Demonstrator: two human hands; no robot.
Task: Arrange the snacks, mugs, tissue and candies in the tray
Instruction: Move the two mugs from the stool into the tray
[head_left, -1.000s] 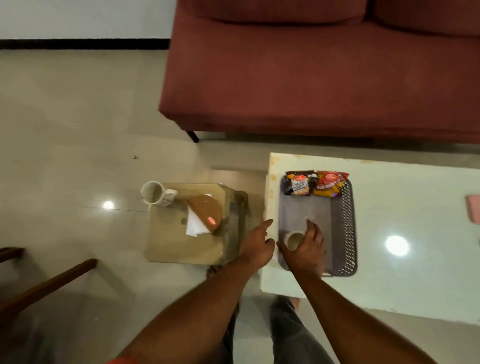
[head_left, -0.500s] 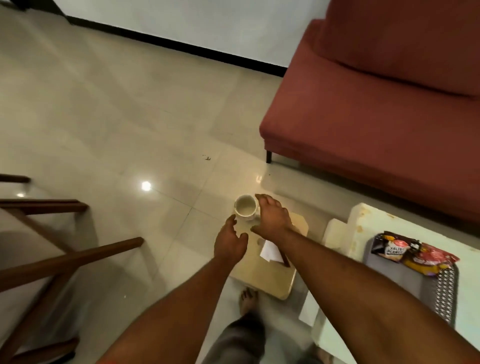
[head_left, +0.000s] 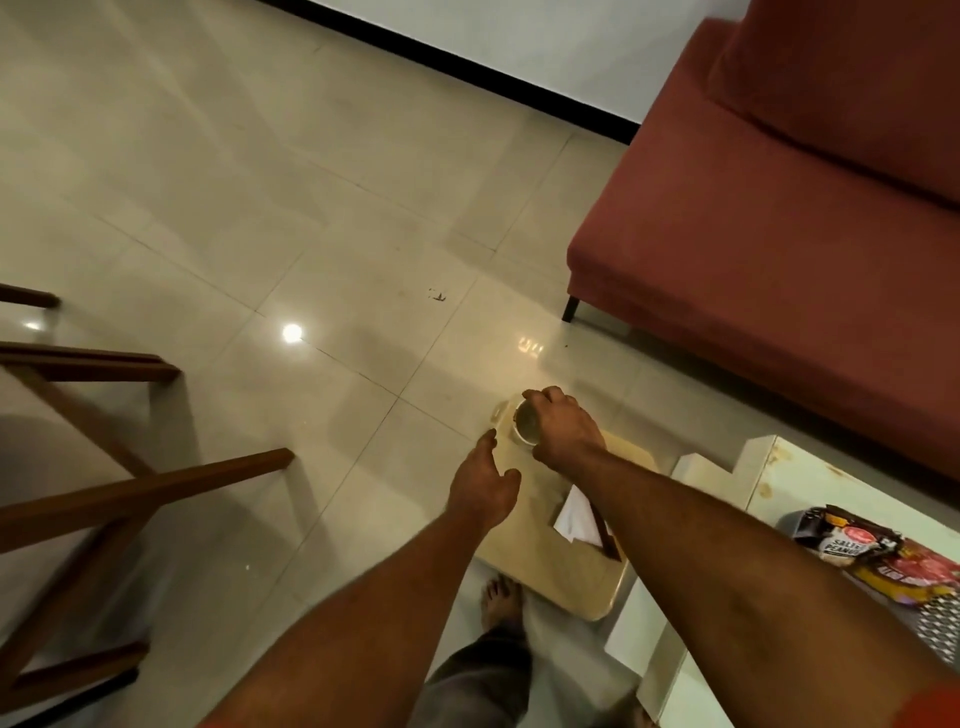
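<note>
Fingers (head_left: 541, 396) of right hand (head_left: 565, 434) gripping mug (head_left: 524, 423) rim, left hand (head_left: 485, 484) relaxed

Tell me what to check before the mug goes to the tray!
1. Grip: ok. The right hand curls its fingers over the rim of the mug.
2. Spare hand: ok. The left hand is open beside the mug and holds nothing.
3. Mug empty: cannot tell. Its inside looks dark.
4. Mug lifted off the stool: cannot tell.
5. Tissue out of the way: ok. It lies apart from the mug.
6. Room in the tray: cannot tell. Only a corner shows, with snacks on it.
</note>
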